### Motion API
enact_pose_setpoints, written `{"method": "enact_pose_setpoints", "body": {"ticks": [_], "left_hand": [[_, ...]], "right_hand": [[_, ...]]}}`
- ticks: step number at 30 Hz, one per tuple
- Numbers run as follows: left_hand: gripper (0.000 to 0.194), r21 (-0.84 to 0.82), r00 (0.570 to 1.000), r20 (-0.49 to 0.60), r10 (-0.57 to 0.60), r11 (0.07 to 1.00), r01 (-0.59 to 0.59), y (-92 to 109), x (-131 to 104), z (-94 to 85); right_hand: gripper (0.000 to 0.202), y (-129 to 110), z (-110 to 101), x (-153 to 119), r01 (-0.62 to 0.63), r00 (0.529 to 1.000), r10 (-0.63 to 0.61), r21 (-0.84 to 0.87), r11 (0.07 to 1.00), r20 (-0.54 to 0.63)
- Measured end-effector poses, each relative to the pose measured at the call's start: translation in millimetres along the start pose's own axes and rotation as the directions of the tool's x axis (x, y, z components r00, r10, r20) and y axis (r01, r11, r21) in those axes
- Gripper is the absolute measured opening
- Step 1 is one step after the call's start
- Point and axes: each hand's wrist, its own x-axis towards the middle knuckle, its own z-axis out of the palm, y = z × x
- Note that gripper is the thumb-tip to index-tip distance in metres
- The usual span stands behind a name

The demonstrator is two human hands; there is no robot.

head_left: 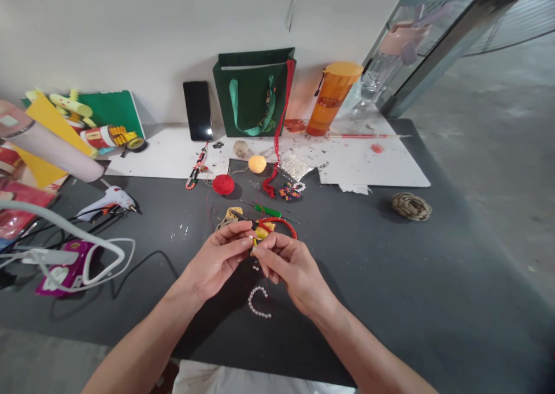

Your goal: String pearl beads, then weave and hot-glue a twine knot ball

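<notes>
My left hand point(223, 258) is closed in a pinch on a small white bead point(250, 238), close to the fingertips of my right hand. My right hand point(288, 264) is pinched too; what sits between its fingers is too small to name. Just beyond the fingertips lie a yellow piece point(262, 231) and a red braided loop point(284, 223), partly covered by my hands. Below my hands, a curved string of pearly beads point(251, 304) rests on the dark table, with a few loose beads point(255, 268) above it.
A green-handled tool point(267, 211), a red yarn ball point(223, 185) and a yellow ball point(257, 163) lie ahead. Behind stand a green bag point(254, 99), phone point(198, 111) and orange bottle point(332, 102). A glue gun point(108, 200) and cables are left; twine point(411, 206) is right.
</notes>
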Motion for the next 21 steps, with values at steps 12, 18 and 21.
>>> {"method": "enact_pose_setpoints", "body": {"ticks": [12, 18, 21], "left_hand": [[0.022, 0.102, 0.995, 0.027, 0.092, 0.990, -0.095, 0.3, 0.9, -4.2], [0.024, 0.114, 0.998, 0.023, 0.062, 0.991, -0.064, 0.8, 0.6, -2.4], [0.022, 0.106, 0.997, 0.018, 0.073, 0.992, -0.075, 0.5, 0.2, -1.2]], "right_hand": [[0.032, 1.5, -0.2, -0.2, -0.011, 1.000, 0.011, -0.004, 1.000, 0.015], [0.031, 1.2, 0.0, -0.2, -0.009, 1.000, 0.009, 0.017, 1.000, 0.016], [0.031, 1.4, 0.1, 0.1, -0.006, 1.000, 0.006, 0.014, 1.000, 0.017]]}}
